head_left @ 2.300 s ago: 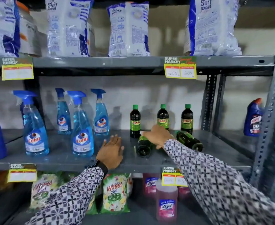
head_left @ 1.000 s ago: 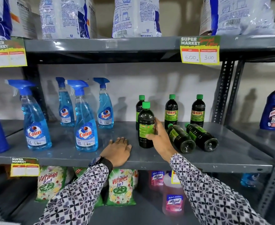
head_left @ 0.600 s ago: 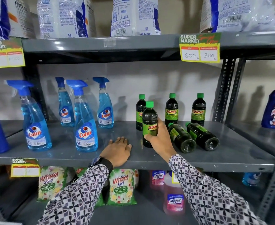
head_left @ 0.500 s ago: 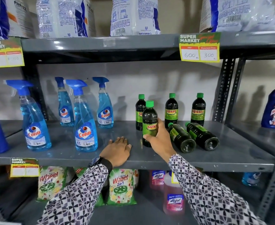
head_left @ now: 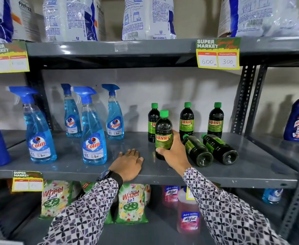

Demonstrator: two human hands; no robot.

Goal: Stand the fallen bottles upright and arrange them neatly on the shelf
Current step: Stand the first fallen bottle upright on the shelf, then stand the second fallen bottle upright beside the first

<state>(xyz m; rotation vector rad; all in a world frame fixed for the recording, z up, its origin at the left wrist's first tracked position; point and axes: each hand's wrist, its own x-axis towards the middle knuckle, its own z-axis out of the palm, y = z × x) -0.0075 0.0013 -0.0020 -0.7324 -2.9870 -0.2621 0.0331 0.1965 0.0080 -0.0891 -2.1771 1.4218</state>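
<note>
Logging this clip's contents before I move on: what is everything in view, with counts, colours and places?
Upright Sunny bottles: four, dark with green caps, middle shelf; one held.
Fallen Sunny bottles: two, same colours, lying right of the held one.
Colin spray bottles: four, blue, middle shelf left.
Detergent bags: several, white and blue, top shelf.
Price tags: three, yellow-green, shelf edges.
Wheel packs: at least two, green, bottom shelf.
Lizol bottles: at least two, pink, bottom shelf.
Harpic bottle: one, blue, neighbouring shelf right.
Left hand: flat on shelf.
Right hand: gripping the held bottle.
</note>
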